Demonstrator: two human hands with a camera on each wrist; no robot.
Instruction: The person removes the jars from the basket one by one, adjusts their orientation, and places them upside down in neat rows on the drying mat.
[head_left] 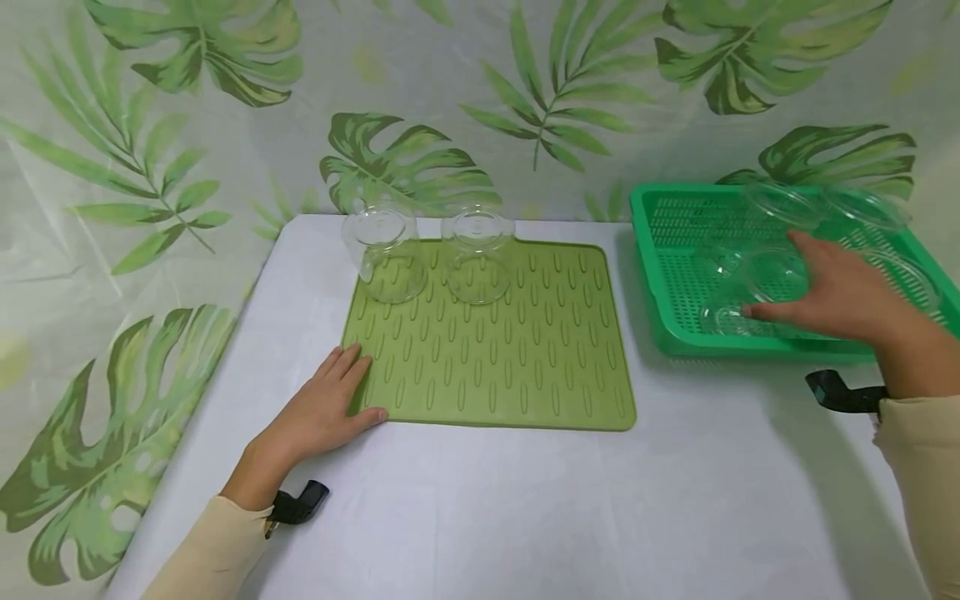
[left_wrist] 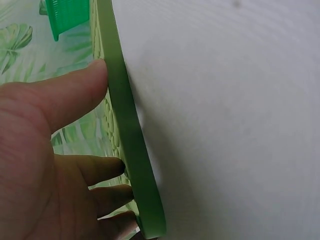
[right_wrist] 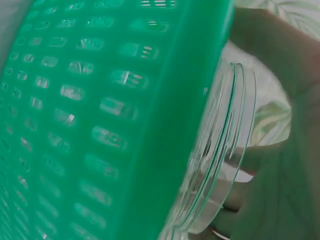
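Note:
My left hand (head_left: 318,412) rests on the near left corner of a green ribbed mat (head_left: 495,358), fingers spread and relaxed. In the left wrist view its thumb (left_wrist: 75,95) and fingertips lie along the mat's edge. Two clear glass cups (head_left: 477,258) stand upside down side by side at the mat's far left. Over a green basket (head_left: 663,325) at the right, my right hand (head_left: 855,292) reaches among several clear glass cups (head_left: 776,271), thumb and index finger wide apart. Glass rims (right_wrist: 230,135) show between its thumb and fingers in the right wrist view; some fingers are partly hidden.
A white cloth (head_left: 480,508) covers the table. Behind it and to the left hangs a leaf-patterned sheet (head_left: 420,92). The basket stands just right of the mat, with cup rims rising above its far wall.

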